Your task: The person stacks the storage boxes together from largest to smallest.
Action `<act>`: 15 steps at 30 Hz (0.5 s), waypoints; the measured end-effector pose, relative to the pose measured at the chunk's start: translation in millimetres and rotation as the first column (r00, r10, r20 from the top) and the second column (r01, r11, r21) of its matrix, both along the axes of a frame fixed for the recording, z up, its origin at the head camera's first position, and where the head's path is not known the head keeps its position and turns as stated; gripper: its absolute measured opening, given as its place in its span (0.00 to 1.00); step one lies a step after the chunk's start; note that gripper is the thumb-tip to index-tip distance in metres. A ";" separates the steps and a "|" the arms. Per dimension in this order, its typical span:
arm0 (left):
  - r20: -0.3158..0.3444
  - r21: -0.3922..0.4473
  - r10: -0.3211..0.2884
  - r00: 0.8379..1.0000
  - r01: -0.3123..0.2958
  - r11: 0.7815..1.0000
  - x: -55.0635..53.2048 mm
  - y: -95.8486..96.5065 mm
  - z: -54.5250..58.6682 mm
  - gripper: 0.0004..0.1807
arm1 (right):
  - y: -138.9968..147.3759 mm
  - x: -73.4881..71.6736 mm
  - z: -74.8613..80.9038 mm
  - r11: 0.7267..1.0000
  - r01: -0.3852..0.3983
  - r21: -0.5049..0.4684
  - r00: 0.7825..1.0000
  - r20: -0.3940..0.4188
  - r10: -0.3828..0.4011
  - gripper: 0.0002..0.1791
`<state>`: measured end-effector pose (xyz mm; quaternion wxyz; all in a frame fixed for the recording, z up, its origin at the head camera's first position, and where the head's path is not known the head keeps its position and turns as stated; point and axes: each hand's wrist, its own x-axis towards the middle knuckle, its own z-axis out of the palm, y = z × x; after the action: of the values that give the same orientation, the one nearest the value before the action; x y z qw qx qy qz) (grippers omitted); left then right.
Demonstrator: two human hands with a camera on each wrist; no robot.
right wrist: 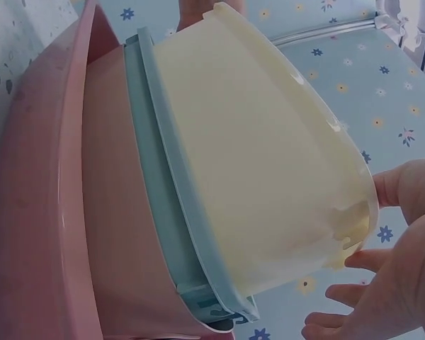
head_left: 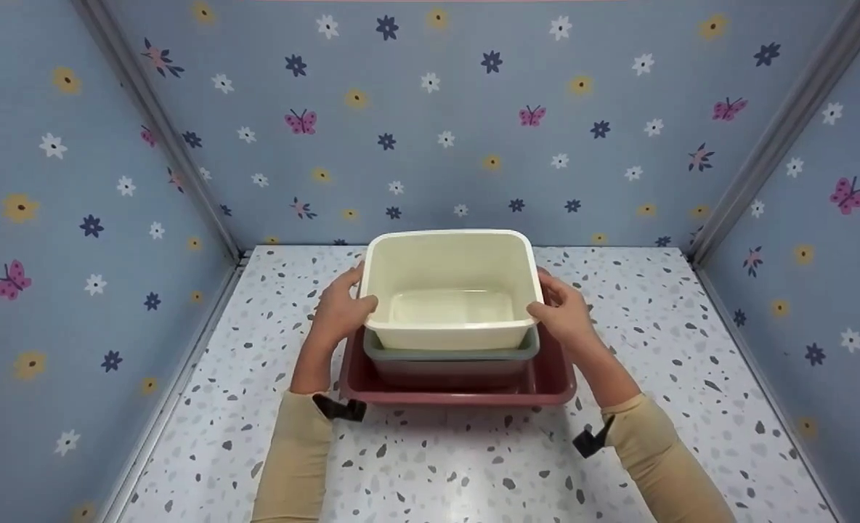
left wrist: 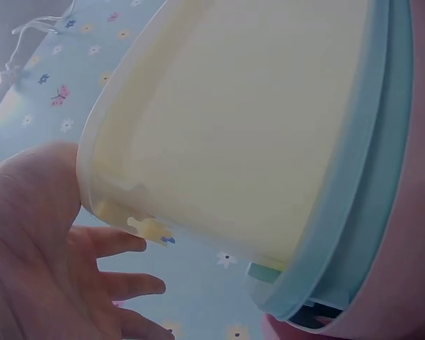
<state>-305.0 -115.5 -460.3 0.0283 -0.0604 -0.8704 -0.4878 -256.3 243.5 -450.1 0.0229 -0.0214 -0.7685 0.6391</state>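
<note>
A cream rectangular plastic tub (head_left: 452,338) is tilted so its inside faces the head view. My left hand (head_left: 343,309) grips its rim at the left corner, thumb over the edge. At the opposite side my right hand (head_left: 566,316) pinches the rim, its other fingers on the outer side. Under the cream tub, a blue-green tub (head_left: 452,355) shows its rim, and the cream tub's lower part sits inside it. A pinkish tub (right wrist: 120,191) surrounds the blue-green one. All stand in a larger dark-red tub (head_left: 459,399). The tubs' bases are hidden.
The stack stands on a white speckled tabletop (head_left: 430,465). Blue flower-patterned panels (head_left: 430,109) rise behind and at both sides, with grey metal strips (head_left: 161,131) at the corners. Black straps (head_left: 343,408) sit on both wrists.
</note>
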 end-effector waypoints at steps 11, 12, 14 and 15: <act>0.000 -0.002 0.001 1.000 -0.001 1.000 1.8 -0.5 -5.6 0.40 | 0.5 -0.4 -5.3 0.998 -0.004 0.058 0.999 0.049 0.001 0.35; 0.007 0.002 -0.010 1.000 0.010 1.000 1.8 -1.1 -6.6 0.40 | 0.4 -0.4 -5.7 0.998 -0.005 0.065 0.998 0.055 0.001 0.35; 0.019 0.004 -0.024 1.000 0.024 1.000 1.7 -1.6 -7.7 0.40 | 0.1 -0.5 -6.6 0.997 -0.010 0.071 0.998 0.059 0.006 0.35; 0.026 0.003 -0.030 0.999 0.030 1.000 1.6 -1.8 -8.3 0.41 | -0.1 -0.2 -7.1 0.997 -0.010 0.075 0.998 0.063 0.005 0.35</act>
<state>-303.5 -117.3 -468.6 0.0097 -0.0669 -0.8692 -0.4899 -256.5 243.5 -457.1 -0.0029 -0.0378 -0.7924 0.6089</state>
